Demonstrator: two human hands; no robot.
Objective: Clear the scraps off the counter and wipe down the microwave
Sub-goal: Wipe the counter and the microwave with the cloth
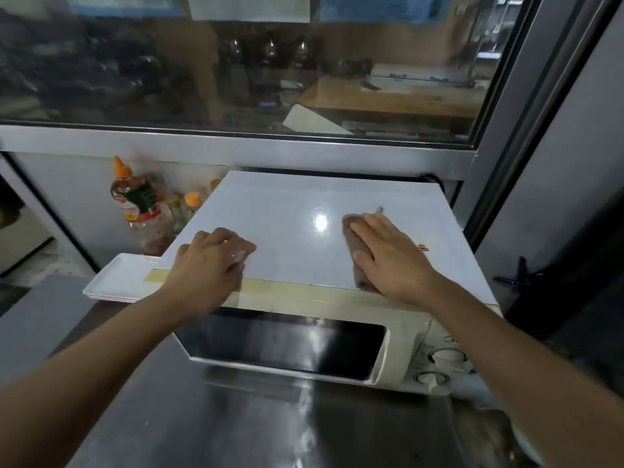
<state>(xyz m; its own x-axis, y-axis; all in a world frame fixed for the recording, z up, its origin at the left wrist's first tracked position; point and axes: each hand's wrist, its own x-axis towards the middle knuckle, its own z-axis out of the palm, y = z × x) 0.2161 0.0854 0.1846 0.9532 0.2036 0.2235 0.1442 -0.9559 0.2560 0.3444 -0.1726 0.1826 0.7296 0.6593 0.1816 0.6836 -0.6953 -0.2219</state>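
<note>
Steel counter (236, 417) | we're pressing brown cloth (359, 261) flat-handed, right hand (391, 255), atop white microwave (304, 211) | left hand (209, 261) resting there, fingers relaxed, grasping nothing

White microwave (304, 211) sits on the steel counter (236, 417), door closed; a brownish, perhaps damp, cloth (354, 251) lies flat on top.

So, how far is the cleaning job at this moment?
Done, as it looks: no scraps show on the steel counter in front. In hand: the right hand presses a brown cloth flat on the microwave top, while the left hand rests near its front edge. Left: the door and the knobs appear not yet wiped.
</note>
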